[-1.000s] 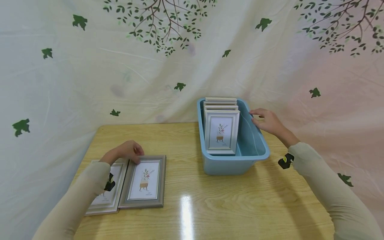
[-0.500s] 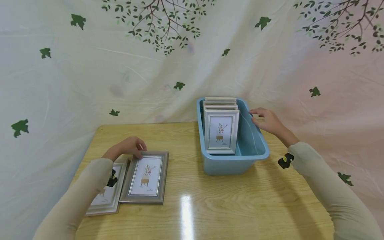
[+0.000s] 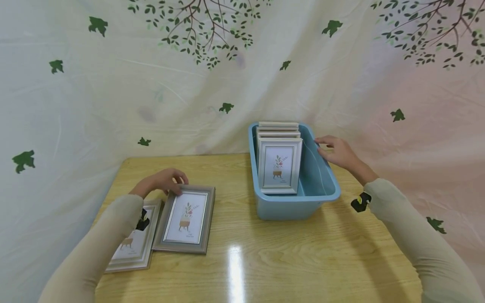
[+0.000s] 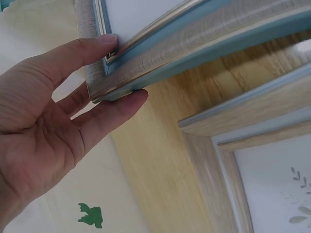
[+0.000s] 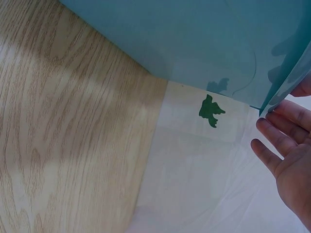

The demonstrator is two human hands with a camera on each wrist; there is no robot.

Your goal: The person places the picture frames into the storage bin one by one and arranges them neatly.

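In the head view my left hand (image 3: 163, 181) pinches the top left corner of a grey-brown picture frame (image 3: 211, 221) with a potted-plant print. The left wrist view shows the thumb (image 4: 104, 44) on its face and fingers beneath; that corner is lifted off the table. Left of it, partly hidden by my sleeve, more light picture frames (image 3: 145, 248) lie stacked. My right hand (image 3: 337, 152) holds the right rim of a blue plastic bin (image 3: 286, 212). Its fingers (image 5: 274, 136) are under the rim in the right wrist view, the thumb mostly hidden.
Several silvery picture frames (image 3: 280, 190) stand upright in a row along the bin's left side. The wooden table (image 3: 265, 261) ends at the back against a pale cloth (image 3: 182, 84) printed with leaves.
My left hand has moved slightly away and to the right, raising the far edge of the grey-brown picture frame, which slides off beside the stack. The right hand and bin stay put.
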